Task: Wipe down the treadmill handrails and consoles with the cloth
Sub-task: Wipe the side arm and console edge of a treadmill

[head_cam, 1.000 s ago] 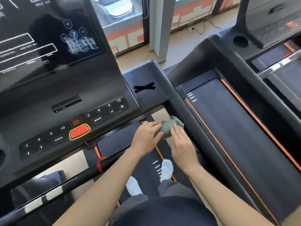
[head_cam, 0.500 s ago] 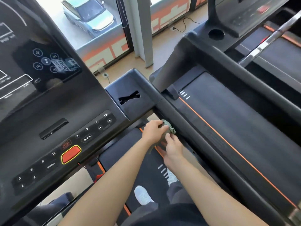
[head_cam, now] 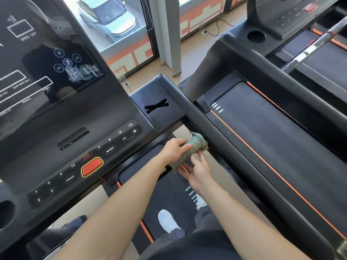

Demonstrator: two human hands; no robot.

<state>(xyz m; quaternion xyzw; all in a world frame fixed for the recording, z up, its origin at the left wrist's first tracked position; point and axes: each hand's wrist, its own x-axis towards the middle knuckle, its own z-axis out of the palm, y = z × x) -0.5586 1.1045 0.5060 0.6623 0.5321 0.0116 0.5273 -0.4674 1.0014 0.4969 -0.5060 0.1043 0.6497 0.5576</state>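
Loosely bunched, the cloth (head_cam: 195, 146) clenched in the left grip (head_cam: 174, 149) could slip past the slack, straight-fingered right grip (head_cam: 199, 173) onto the belt (head_cam: 165, 196).

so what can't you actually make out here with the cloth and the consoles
All in the head view:
- cloth: the part inside the left hand is hidden by its fingers, and contact with the handrail is unclear.
- console: its left part is cut off by the frame edge, and the small screen labels are blurred.
- neighbouring console: cut off at the top edge.
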